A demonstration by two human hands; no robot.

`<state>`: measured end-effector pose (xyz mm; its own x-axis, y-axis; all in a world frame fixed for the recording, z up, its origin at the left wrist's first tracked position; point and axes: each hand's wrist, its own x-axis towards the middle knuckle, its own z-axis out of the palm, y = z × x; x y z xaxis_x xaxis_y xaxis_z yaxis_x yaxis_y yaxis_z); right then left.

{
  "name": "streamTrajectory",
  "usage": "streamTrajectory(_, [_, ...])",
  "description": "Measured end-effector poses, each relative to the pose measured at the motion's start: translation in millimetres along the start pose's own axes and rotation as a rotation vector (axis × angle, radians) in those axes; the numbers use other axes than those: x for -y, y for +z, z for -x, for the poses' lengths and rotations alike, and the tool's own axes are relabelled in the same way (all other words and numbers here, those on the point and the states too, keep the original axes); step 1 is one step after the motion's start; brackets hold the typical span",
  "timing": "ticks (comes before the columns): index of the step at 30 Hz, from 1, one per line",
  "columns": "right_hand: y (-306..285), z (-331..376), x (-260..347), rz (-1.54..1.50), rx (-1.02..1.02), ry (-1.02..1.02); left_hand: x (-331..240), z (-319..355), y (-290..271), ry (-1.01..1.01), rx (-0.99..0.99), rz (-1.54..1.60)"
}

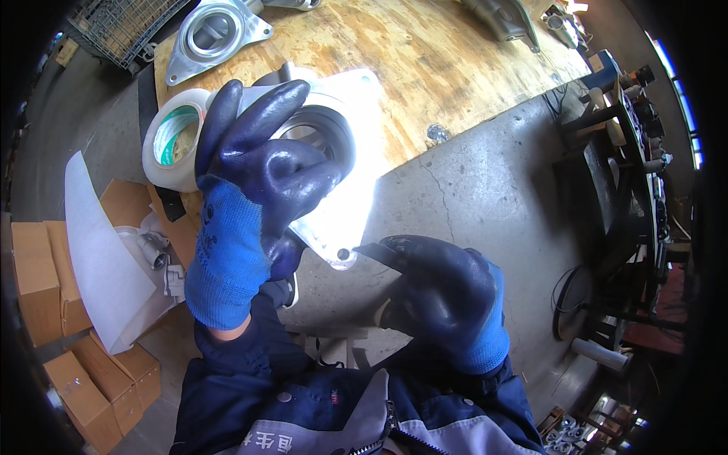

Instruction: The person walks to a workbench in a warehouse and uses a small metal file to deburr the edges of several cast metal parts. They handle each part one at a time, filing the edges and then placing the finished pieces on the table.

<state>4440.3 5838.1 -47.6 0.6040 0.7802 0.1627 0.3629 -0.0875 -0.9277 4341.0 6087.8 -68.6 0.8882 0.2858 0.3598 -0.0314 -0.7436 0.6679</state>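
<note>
L hand [265,167]: gloved; fingers bent round L side of the flanged part, clamped on it; some lie over its bore.
Flanged part [327,224]: bright metal, w/ central bore & holed corner lugs; held in L fingers, tilted; near lug projects past table edge, toward R fingers.
R hand [459,292]: gloved; fingers together, closed on the dark tapered tool.
Dark tapered tool [379,255]: projects from R fingers toward near lug hole; tip just beside lug; contact can't be told; exact type unclear.
Tape roll [168,179]: clear/white w/ green core; on edge, immed. L of L fingers.
Table [432,72]: plywood top, beyond L fingers & fwd of R fingers.
2nd flanged part [249,32]: on table, fwd of L fingers.
Metal casting [497,17]: far side of table, well fwd of R fingers.
White sheet [98,265]: L of L fingers, lower down, near cardboard boxes [36,262].
Concrete floor [485,197]: below R fingers.
</note>
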Motion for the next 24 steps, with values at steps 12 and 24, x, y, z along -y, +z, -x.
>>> streamTrajectory(12, [-0.5,-4.4,2.0,0.134,-0.049,-0.070,27.2,-2.4,16.5,-0.026,-0.051,0.177])
streamTrajectory(24, [-16.1,-7.3,6.3,0.509,0.141,-0.247,-5.3,-6.6,-5.6,-0.056,0.001,0.034])
